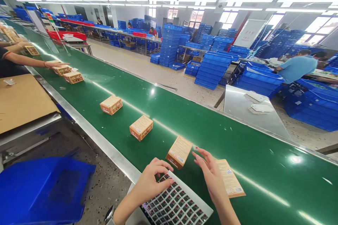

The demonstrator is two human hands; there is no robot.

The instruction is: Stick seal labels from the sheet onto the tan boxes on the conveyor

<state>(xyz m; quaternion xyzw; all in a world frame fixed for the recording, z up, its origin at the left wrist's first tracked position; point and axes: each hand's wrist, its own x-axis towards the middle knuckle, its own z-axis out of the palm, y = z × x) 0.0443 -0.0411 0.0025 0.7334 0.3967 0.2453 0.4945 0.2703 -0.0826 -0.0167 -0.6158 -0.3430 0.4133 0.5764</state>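
My left hand (151,180) rests with curled fingertips on a sheet of small dark stickers (177,204) at the bottom of the view, pinching at one sticker. My right hand (208,172) hovers over the green conveyor belt (185,119) with fingers stretched out, holding nothing I can see. Just ahead of the fingertips lies a small orange-brown box (179,152). A flat card or box of the same colour (229,179) lies partly under my right hand.
More boxes (141,127) (111,104) (73,77) ride the belt to the left. A co-worker's arm (34,62) reaches onto the belt at far left. A cardboard-topped table (23,100) and a blue crate (42,190) stand left. Stacked blue crates (213,68) fill the far side.
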